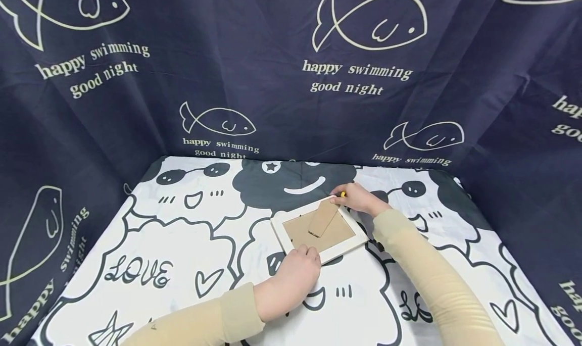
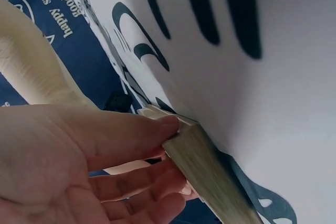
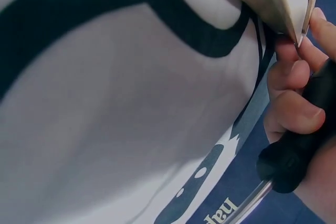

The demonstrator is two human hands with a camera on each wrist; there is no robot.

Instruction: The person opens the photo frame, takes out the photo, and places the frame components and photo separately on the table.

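Note:
A white picture frame (image 1: 342,247) lies face down on the patterned cloth, its brown backing upward and its stand flap (image 1: 325,218) slanting across the back. My left hand (image 1: 297,278) grips the near edge, thumb on one side and fingers on the other, as the left wrist view shows along the frame's wooden side (image 2: 205,166). At the far right corner is my right hand (image 1: 356,198), its fingertips touching the frame and flap. Curled fingers of that hand also hold a screwdriver (image 3: 286,163) with a black handle and metal shaft; a yellow bit of it shows in the head view.
White cloth (image 1: 182,250) with black cartoon drawings covers the table. Dark blue curtains (image 1: 273,58) with fish prints and lettering hang behind it and at both sides.

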